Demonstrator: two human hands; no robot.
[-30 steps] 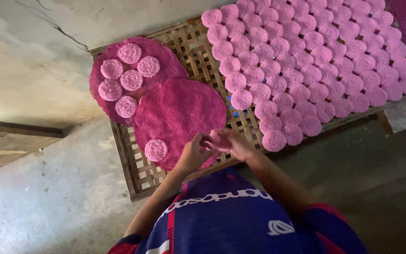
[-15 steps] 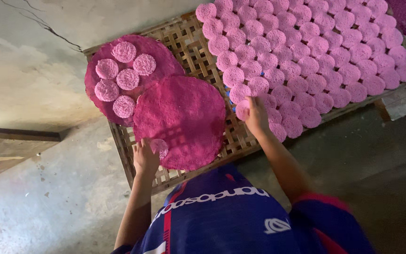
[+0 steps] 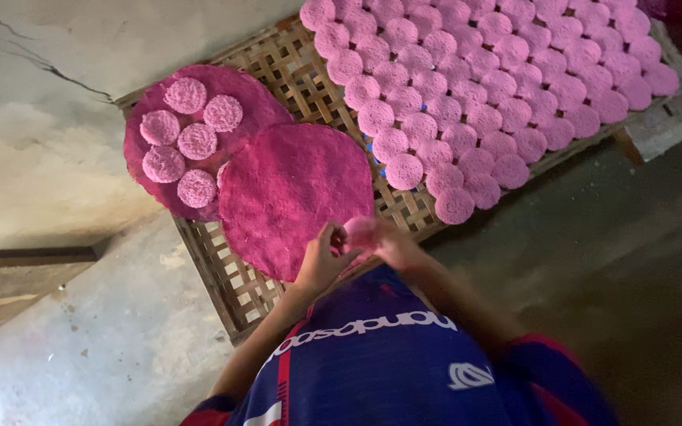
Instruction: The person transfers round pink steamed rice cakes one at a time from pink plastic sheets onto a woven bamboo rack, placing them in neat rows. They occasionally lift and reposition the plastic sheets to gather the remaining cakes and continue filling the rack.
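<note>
1. Carrier: a woven bamboo rack [image 3: 286, 63] lies on a concrete floor [image 3: 80, 339]. Places below refer to the rack's edges and corners as seen in the head view.
2. Left hand [image 3: 321, 260]: positioned at the near edge of the rack, fingers curled toward the right hand. It touches a small pink disc [image 3: 361, 231] from the left. The frame is blurred here, so how firmly it grips cannot be told.
3. Right hand [image 3: 396, 244]: directly beside the left hand, fingers bent around the same small pink disc from the right. The two hands meet at the disc.
4. Small pink disc: held between both hands, above the near edge of the rack, just beside the lower right rim of a large dark pink mat [image 3: 294, 197].
5. Large dark pink mat: round, flat, bare on top, resting on the rack near its near edge. It overlaps a second round mat [image 3: 254, 99] toward the left corner.
6. Second round mat: carries six pale pink discs [image 3: 197, 140] in a loose cluster, close together.
7. Disc field [image 3: 499, 87]: many pale pink discs in tight diagonal rows cover the right part of the rack up to its far and right edges, most touching their neighbours.
8. Clothing: a blue and red shirt [image 3: 380, 371] fills the bottom of the view.
</note>
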